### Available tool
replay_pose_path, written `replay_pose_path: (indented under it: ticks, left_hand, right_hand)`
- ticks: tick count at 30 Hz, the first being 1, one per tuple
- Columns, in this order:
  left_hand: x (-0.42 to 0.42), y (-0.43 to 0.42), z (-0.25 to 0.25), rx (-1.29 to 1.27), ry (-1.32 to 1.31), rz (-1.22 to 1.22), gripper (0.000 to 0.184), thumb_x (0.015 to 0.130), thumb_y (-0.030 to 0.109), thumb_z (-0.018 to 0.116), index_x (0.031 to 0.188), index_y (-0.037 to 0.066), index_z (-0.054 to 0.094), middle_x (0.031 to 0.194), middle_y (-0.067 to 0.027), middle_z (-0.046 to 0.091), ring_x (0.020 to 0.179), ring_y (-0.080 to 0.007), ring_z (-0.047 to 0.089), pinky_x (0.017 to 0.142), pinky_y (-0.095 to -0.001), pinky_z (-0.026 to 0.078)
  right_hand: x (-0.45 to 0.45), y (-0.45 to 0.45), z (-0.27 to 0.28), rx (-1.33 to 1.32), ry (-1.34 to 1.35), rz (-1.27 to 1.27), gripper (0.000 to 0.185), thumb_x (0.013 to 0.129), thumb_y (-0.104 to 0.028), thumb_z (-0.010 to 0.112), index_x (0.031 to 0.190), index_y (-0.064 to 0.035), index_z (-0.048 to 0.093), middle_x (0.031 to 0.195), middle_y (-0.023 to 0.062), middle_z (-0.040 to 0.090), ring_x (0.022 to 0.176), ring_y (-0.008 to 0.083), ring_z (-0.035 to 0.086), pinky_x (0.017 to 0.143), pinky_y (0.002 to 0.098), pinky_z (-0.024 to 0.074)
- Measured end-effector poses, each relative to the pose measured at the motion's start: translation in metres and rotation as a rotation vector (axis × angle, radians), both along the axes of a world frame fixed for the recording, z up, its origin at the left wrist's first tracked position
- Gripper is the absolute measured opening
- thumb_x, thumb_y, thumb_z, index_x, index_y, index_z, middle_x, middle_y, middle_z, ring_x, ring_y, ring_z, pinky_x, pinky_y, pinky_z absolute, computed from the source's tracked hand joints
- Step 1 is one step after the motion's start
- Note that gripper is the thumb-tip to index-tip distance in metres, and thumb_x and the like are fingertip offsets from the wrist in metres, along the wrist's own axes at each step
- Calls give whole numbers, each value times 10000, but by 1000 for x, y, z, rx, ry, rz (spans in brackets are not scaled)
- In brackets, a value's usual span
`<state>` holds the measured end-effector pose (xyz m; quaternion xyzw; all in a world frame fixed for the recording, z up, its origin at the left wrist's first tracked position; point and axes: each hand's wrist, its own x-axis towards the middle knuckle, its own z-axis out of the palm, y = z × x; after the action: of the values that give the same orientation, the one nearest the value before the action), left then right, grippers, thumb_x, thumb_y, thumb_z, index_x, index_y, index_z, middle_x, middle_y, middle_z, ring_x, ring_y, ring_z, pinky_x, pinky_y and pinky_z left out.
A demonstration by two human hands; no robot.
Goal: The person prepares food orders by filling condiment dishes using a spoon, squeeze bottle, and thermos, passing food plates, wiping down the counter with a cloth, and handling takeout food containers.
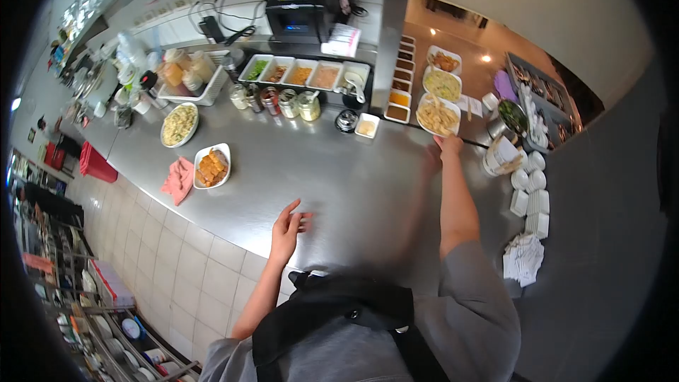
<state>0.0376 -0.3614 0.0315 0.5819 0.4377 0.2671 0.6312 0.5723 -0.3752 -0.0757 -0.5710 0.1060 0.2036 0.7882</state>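
Observation:
At the pass on the right, my right hand [449, 145] is closed on the near rim of a white bowl [458, 127] filled with pale yellowish food. Two more white dishes stand in line behind it, one with yellow food [443, 85] and one with browned food [444, 62]. My left hand [286, 228] hovers above the steel counter [339, 177] near its front edge, fingers apart and holding nothing. Left of it stand a white square bowl of browned pieces [212, 168], a pink cloth [178, 180] and an oval bowl of pale chopped food [180, 126].
Topping containers [300, 75], spice jars [271, 100] and a black printer [304, 7] line the back. A small white dish [367, 126] sits mid-counter. Sauce tubs [399, 97], a metal pot [508, 119], stacked white dishes [537, 201] and napkins [523, 259] are rightward.

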Motion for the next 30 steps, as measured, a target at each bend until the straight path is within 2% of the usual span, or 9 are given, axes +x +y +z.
replay_pose_path:
  ticks: [7,10,14,16,17,19,24,25,30]
  left_hand:
    - [84,113,145,437,-333,-67,469,977,295,563,1364,62,439,1219,-114,622,906,-144,634,776,-274,499]
    - [132,177,230,309,-779,-105,252,926,253,622,1097,84,544,1268,-104,601,1017,-156,593,904,-311,466]
    - [194,237,317,46,-1169,19,626,922,269,665,1383,-1,338,1425,-219,411,1266,-308,481,1071,-403,421]
    - [229,307,302,70,-1287,38,438,909,203,680,1278,12,539,1272,-79,575,1213,-197,512,1012,-329,415]
    - [232,297,304,113,-1284,136,141,875,98,705,927,49,584,853,-46,620,780,-140,598,703,-261,507]
    - [221,253,284,217,-1212,174,473,885,106,693,1232,28,381,1122,-148,556,930,-238,610,910,-355,493]
    - [156,121,86,803,-467,288,237,879,-20,548,1097,48,482,967,-42,507,749,-107,504,664,-255,433]
    - [136,87,46,608,-335,201,251,843,-32,503,1090,4,531,983,-95,539,913,-187,514,842,-323,433]
    - [69,-9,-71,202,-22,229,236,868,-26,484,1011,34,661,1022,-161,562,921,-326,541,843,-394,456]
  right_hand:
    - [-50,-36,2,0,-26,237,388,1011,-208,482,1272,75,439,1120,215,619,967,314,663,826,377,592]
    - [-109,-75,30,-98,-110,444,358,998,-196,499,1278,27,490,1074,169,649,919,246,668,778,338,576]
    - [-171,-128,40,-203,-77,602,324,998,-184,489,1253,9,536,1043,129,666,888,182,660,770,291,547]
    - [-193,-152,44,-226,-80,601,320,998,-182,486,1248,9,543,1038,124,667,882,172,657,766,280,540]
    - [-203,-164,42,-240,-88,615,317,999,-181,482,1243,9,550,1033,119,669,876,161,654,762,270,533]
    - [-219,-185,38,-259,-85,590,301,1001,-182,478,1211,10,576,1026,111,670,860,151,649,751,268,533]
    - [-262,-191,51,-345,-294,650,272,1002,-175,473,1189,-31,608,978,82,672,786,117,632,696,256,526]
    - [-271,-185,52,-352,-282,663,272,1002,-175,473,1189,-31,608,978,82,672,786,117,632,696,256,526]
    - [-321,-130,63,-464,-718,1085,266,968,-149,478,1189,-137,625,807,85,666,668,161,624,622,303,515]
